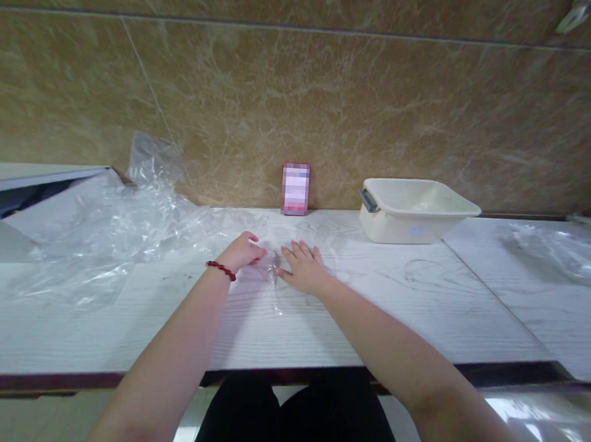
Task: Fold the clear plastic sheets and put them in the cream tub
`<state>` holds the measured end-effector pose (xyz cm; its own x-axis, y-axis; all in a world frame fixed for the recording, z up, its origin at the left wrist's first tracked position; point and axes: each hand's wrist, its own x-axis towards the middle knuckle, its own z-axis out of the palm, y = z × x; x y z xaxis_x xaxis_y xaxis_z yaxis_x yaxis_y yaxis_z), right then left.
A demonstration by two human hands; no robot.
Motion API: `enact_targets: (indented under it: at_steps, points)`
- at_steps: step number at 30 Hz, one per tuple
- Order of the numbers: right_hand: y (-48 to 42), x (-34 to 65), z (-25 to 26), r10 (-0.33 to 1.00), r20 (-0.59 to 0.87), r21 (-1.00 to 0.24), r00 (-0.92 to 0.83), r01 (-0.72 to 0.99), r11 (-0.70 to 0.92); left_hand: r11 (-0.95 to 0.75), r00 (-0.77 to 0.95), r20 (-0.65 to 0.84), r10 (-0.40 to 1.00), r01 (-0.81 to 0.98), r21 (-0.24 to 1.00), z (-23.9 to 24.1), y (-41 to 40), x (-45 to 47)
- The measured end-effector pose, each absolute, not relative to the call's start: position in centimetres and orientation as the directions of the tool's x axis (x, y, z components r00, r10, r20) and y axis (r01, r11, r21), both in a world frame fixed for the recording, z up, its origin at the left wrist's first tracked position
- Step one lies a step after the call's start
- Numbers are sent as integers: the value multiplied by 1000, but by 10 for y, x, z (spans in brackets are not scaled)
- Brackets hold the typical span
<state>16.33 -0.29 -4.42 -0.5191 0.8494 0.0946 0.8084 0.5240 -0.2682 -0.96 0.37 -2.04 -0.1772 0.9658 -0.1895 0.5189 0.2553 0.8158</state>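
My left hand (242, 252), with a red bead bracelet on its wrist, has its fingers curled and pinching a thin clear plastic sheet (265, 276) that lies on the white wood-grain table (395, 307). Beside it, my right hand (303, 267) lies flat on the table with fingers stretched out, touching the same clear plastic. The two hands nearly meet at the table's middle.
A heap of crumpled clear plastic film (110, 223) covers the table's left part. A cream plastic basin (413, 209) with a grey handle stands at the back right. A small pink box (295, 188) leans against the brown marble wall. More clear film (558, 254) lies far right.
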Motion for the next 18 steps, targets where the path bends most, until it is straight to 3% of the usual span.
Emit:
enact_targets:
  at_steps: [4,11,18]
  points:
    - [-5,165,-33,776,228,-289,-588,721,630,188,-128,-140,982,555,811,-25,5,-14]
    - [-8,163,-28,532,267,-240,-803,480,844,140,-91,-106,990,638,757,-28,8,-16]
    - [-5,159,-36,513,280,-318,-811,426,847,143,-113,-95,989,570,809,-25,2,-4]
